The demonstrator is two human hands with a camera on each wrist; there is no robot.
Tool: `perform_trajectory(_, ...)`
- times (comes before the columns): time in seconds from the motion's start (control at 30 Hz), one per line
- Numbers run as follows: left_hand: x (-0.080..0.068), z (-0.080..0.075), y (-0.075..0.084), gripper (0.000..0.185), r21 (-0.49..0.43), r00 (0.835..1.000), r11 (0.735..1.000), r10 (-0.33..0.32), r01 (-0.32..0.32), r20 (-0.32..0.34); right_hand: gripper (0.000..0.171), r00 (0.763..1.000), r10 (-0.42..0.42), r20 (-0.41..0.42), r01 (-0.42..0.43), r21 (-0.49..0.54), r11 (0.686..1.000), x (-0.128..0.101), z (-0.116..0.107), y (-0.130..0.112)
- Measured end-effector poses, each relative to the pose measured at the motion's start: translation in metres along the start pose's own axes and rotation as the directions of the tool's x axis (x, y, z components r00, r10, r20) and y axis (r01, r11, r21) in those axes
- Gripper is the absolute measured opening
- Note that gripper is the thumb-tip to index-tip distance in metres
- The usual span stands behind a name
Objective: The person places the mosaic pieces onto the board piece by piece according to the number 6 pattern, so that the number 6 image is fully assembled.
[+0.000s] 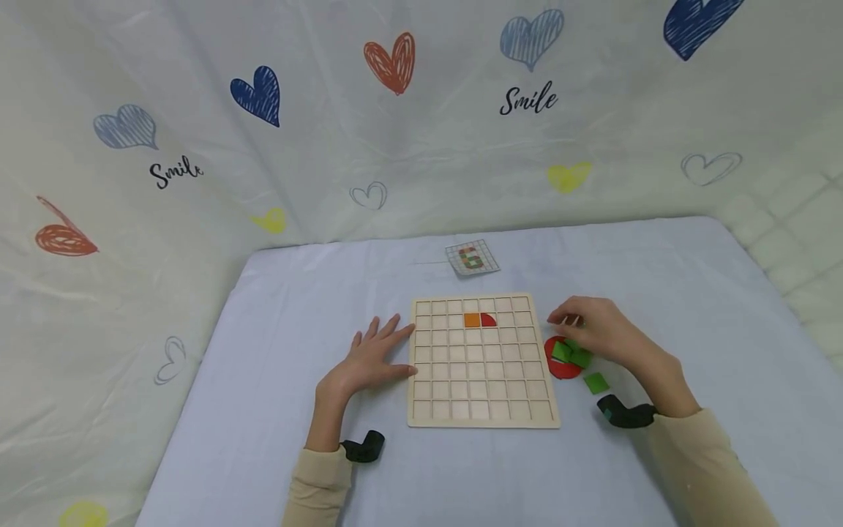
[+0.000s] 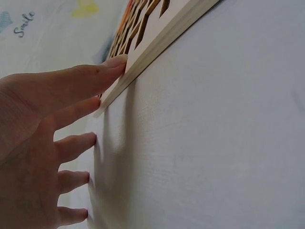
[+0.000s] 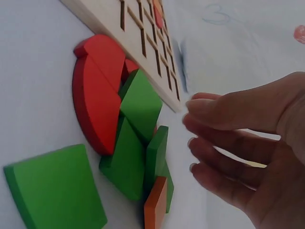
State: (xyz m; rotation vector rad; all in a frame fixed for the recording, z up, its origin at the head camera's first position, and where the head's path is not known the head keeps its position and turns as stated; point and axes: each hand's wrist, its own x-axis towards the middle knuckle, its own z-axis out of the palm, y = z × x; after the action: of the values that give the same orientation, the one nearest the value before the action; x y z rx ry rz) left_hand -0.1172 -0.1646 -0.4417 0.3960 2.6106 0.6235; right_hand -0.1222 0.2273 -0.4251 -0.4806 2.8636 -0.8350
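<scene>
Tablecloth (image 1: 658,293), pale blue, covers the work surface; heart-printed sheeting (image 1: 197,146) encloses it behind and at both sides. Wooden grid board (image 1: 484,410) lies centred, an orange square (image 1: 471,320) and a red piece (image 1: 488,320) set in its upper cells. Left hand (image 1: 372,359) rests flat, fingers straight, fingertip touching the board's left edge. Right hand (image 1: 596,331) hovers with fingers curled beside the board's right edge, above a heap of red and green pieces (image 1: 568,357); whether it pinches anything cannot be told. Open cloth lies ahead near a pattern card (image 1: 471,258).
</scene>
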Motion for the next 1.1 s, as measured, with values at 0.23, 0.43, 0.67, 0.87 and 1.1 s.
perform_trajectory(0.23,-0.001,0.0,0.001,0.076,0.005,1.0,1.0,-0.006,0.006,-0.006,0.017,0.994,0.055,0.099,-0.057,0.019,0.998,0.002,0.005,0.004)
perform_trajectory(0.43,0.0,0.001,0.0,0.077,0.011,1.0,1.0,0.001,-0.001,-0.007,0.021,0.983,0.077,0.164,-0.081,0.019,0.997,0.001,0.006,0.004)
perform_trajectory(0.67,0.0,0.001,0.001,0.077,0.002,1.0,1.0,-0.002,0.002,-0.007,0.022,0.976,0.095,0.197,-0.099,0.01,0.995,0.002,0.007,0.003)
perform_trajectory(0.87,0.0,0.0,0.001,0.076,-0.004,1.0,1.0,0.006,-0.006,-0.013,0.015,0.977,0.097,0.188,-0.101,0.012,0.995,0.002,0.008,0.003)
perform_trajectory(1.1,0.0,0.001,-0.001,0.076,-0.005,1.0,1.0,0.012,-0.012,-0.013,0.022,0.987,0.074,0.144,-0.076,0.012,0.997,0.004,0.013,0.005)
